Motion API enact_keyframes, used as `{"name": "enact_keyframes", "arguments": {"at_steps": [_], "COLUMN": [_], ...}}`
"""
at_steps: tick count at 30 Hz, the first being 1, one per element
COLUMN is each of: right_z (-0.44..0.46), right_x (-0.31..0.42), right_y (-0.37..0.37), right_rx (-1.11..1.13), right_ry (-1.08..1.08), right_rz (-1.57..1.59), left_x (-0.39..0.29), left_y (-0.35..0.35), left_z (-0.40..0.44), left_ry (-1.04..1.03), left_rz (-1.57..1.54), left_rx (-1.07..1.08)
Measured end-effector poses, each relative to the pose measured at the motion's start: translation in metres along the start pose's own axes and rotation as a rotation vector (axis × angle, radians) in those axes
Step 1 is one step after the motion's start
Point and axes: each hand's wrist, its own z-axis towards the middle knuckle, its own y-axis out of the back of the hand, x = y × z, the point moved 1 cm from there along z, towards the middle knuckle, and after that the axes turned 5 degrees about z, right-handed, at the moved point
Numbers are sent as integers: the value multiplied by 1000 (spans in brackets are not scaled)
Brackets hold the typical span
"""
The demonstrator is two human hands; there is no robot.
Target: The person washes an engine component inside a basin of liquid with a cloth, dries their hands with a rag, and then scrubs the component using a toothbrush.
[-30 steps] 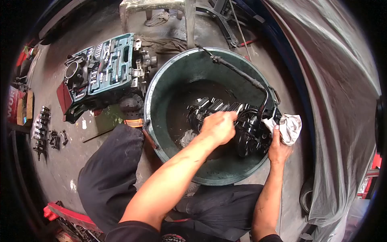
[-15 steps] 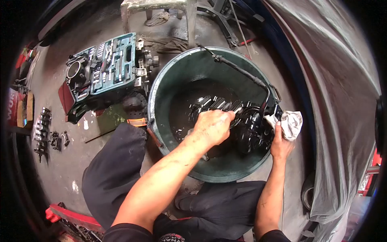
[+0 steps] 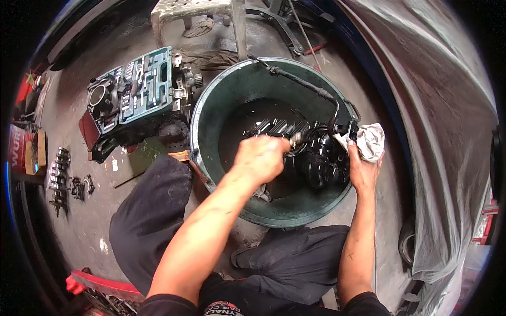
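Note:
My left hand (image 3: pixel 261 159) is closed in a fist over the tub, around what looks like a small brush (image 3: pixel 297 138); only its pale end shows past the fingers. Beside it lies a shiny, wet black engine part (image 3: pixel 319 163) with ribbed runners, inside the big green tub (image 3: pixel 212 108). My right hand (image 3: pixel 363 169) grips a crumpled white rag (image 3: pixel 372 142) against the part's right end, at the tub's rim. From that end a black hose (image 3: pixel 303 83) runs up to the far rim. Dark liquid covers the tub's bottom.
A turquoise socket set (image 3: pixel 145 87) rests on an engine block left of the tub. Further left, a crankshaft (image 3: pixel 59 174) and small metal parts (image 3: pixel 79 187) lie on the floor. A worn stool (image 3: pixel 197 8) stands behind; a grey cover (image 3: pixel 421 105) hangs at right.
My left hand has shifted left and slightly up along the engine part, still closed. The whole view has moved a little. My right hand keeps its hold on the rag at the part's end.

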Motion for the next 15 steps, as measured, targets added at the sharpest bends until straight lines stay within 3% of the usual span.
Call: {"name": "enact_keyframes", "arguments": {"at_steps": [1,5,9,13,15], "right_z": [4,24,27,40,43], "right_x": [-2,5,-2,26,31], "right_y": [0,3,-14,-4,-2], "right_rx": [7,117,-39,24,48], "right_ry": [12,42,19,-62,-92], "right_rz": [-33,18,-60,-21,-24], "left_x": [-8,-10,-4,8,-1], "left_y": [-6,-3,-9,-6,-8], "left_z": [3,-18,-21,-15,-46], "left_ry": [-82,36,49,3,114], "left_rz": [21,66,100,80,37], "left_rx": [73,119,-10,-94,-147]}}
